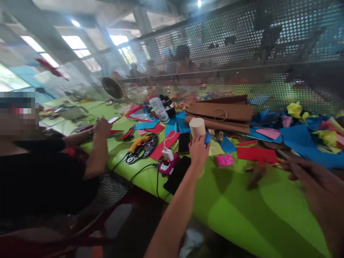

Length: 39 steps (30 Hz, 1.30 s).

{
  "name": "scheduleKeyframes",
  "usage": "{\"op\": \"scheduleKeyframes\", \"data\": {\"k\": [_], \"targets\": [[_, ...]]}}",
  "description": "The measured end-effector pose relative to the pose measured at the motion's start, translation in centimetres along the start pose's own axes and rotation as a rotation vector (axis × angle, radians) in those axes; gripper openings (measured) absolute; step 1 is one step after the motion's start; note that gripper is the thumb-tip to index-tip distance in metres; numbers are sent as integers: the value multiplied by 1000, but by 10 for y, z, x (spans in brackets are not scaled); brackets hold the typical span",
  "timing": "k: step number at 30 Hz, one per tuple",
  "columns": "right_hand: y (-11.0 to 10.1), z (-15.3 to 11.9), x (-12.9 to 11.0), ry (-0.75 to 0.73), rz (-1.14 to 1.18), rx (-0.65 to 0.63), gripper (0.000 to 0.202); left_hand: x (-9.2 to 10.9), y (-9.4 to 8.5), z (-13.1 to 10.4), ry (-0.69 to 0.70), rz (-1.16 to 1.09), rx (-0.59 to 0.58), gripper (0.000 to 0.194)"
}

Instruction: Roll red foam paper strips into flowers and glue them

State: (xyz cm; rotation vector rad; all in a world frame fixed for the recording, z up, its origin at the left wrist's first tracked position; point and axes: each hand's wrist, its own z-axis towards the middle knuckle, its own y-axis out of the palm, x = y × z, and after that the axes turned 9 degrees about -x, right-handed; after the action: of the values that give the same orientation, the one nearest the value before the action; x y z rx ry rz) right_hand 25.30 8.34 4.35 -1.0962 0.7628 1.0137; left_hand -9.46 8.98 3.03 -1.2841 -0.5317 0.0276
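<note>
My left hand (199, 148) reaches over the green table with its fingers closed around the lower part of a cream cylinder (197, 125). A small blue piece (207, 139) shows beside those fingers; whether it is also held is unclear. At the right edge, my right hand (311, 175) is blurred, its fingers drawn together toward a thin object too smeared to name. Just left of it are a red paper strip (256, 154) and a blurred brown shape (257, 175). A bright pink packet (225, 160) lies between my hands.
Close to my left forearm lie a black phone (184, 143), a dark tablet-like slab (177, 175) and a magenta power strip (168, 165) with cables. Folded brown sheets (220, 114) and coloured paper line the mesh partition (215, 64). A seated person (48, 172) works at left.
</note>
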Motion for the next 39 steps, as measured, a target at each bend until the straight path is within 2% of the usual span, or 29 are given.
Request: {"op": "scheduleKeyframes", "data": {"k": [3,7,9,12,17,21,24,26,28,31,34,36,39], "targets": [[-5,1,-9,15,43,-47,40,-2,7,8,-43,101,-40,42],[-4,1,-7,6,104,-69,36,1,12,13,-73,169,-53,33],[-3,1,-4,-7,130,-83,35,5,13,16,-78,189,-46,36],[-3,0,-2,-2,96,-96,36,11,16,21,-68,232,-26,44],[-4,0,-2,10,50,-109,36,17,23,28,-68,226,11,37],[-6,1,0,24,-50,-115,36,14,24,25,-62,178,34,41],[-5,1,3,39,-128,-131,40,13,18,20,-12,68,96,49],[-3,0,3,41,-133,-141,43,17,11,16,90,-139,152,48],[1,-1,1,41,-111,-144,44,24,8,10,231,-407,156,41],[6,-2,-3,44,-58,-165,45,42,9,-1,386,-742,29,33],[12,-4,-3,15,-2,-212,43,61,14,-17,423,-965,-181,29],[16,-5,-3,-11,27,-238,43,72,16,-28,405,-1045,-302,26],[21,-8,-5,-37,23,-269,46,84,16,-42,399,-1085,-424,25]]}}
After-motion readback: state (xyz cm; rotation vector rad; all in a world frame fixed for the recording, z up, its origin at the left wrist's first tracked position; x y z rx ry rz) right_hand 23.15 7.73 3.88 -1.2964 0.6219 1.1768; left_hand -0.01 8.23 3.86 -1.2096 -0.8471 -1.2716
